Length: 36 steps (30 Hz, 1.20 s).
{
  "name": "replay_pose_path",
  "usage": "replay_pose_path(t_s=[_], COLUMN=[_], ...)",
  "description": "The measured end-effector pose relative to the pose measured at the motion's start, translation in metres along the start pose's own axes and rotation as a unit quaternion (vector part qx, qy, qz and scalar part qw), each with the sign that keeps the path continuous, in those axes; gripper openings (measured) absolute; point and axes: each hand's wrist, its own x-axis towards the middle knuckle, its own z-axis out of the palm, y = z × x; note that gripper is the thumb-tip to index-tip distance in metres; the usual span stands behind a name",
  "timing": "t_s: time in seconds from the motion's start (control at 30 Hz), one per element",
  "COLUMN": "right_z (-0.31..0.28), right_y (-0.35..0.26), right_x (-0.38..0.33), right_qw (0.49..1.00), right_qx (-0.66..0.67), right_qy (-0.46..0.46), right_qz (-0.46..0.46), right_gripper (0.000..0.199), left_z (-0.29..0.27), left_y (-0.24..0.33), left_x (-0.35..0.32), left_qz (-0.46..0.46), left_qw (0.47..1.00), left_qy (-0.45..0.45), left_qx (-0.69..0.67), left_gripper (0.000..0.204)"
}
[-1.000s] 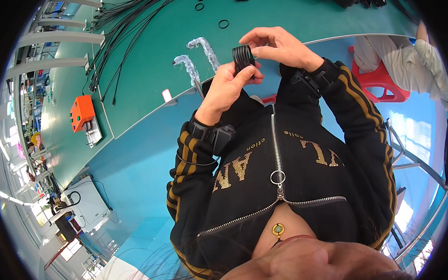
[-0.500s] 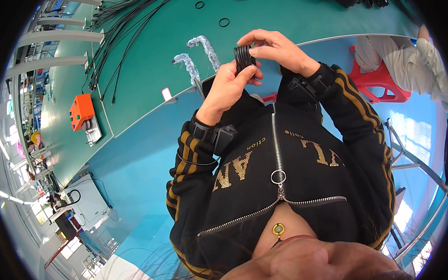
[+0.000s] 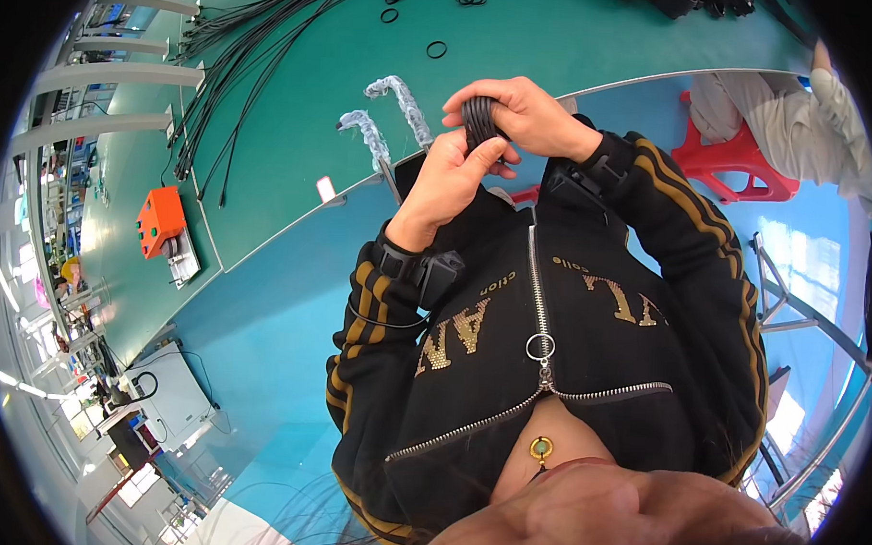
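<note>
left grip (image 3: pixel 447 180) closed round black coil (image 3: pixel 479 122); right grip (image 3: pixel 526 118) seemingly closed over top

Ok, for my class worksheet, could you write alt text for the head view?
A person's left hand and right hand hold a coil of black cable near the edge of a green table. Loose black cables and an orange box lie toward the left.
</note>
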Motion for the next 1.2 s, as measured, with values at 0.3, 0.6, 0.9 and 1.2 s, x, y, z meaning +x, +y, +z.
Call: replay_pose_path(t_s=[0.3, 0.6, 0.9, 1.2], right_z=[0.004, 0.003, 0.004, 0.005], right_y=[0.004, -0.017, -0.015, -0.001], right_x=[-0.001, -0.008, -0.010, -0.006], right_qw=[0.999, 0.975, 0.981, 0.977], right_qx=[0.012, 0.206, 0.169, 0.174], right_qy=[0.017, -0.052, -0.063, -0.049], right_qz=[-0.049, 0.066, 0.074, 0.114], right_gripper=[0.035, 0.027, 0.029, 0.030], left_z=[-0.001, 0.004, 0.010, 0.001], left_y=[-0.007, -0.002, -0.004, -0.004], left_x=[-0.005, -0.006, -0.009, -0.005], left_qz=[0.000, 0.050, 0.028, -0.048], left_qw=[0.999, 0.997, 0.996, 0.999], left_qy=[-0.033, -0.008, 0.007, -0.009], left_qx=[-0.024, 0.050, 0.087, -0.012], left_gripper=[0.021, 0.015, 0.015, 0.017])
